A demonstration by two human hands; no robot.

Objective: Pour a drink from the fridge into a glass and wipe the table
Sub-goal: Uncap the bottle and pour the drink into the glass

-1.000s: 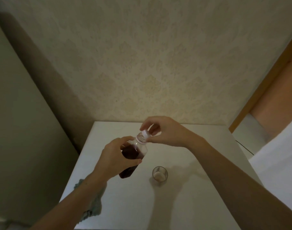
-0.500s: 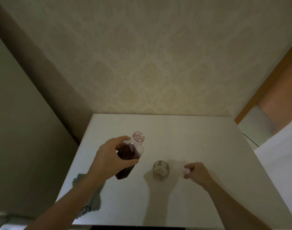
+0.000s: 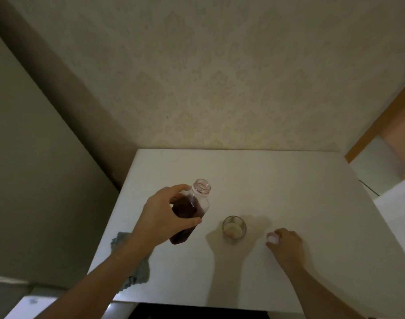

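My left hand (image 3: 164,214) grips a clear plastic bottle (image 3: 193,209) of dark red drink. The bottle has no cap on and leans toward the right, above the white table (image 3: 277,180). A short empty glass (image 3: 234,227) stands upright on the table just right of the bottle. My right hand (image 3: 286,244) rests low on the table to the right of the glass, fingertips pinching the small white bottle cap (image 3: 272,238). A grey cloth (image 3: 137,270) lies crumpled near the table's left front edge, partly hidden under my left forearm.
The table's back edge meets a patterned wallpapered wall (image 3: 219,88). A plain tall surface (image 3: 35,157) stands close on the left. A wooden door frame (image 3: 381,120) and a white object (image 3: 397,208) lie at the right.
My right hand took the cap off the bottle's neck and carried it down to the table right of the glass. My left hand kept holding the bottle in about the same spot.
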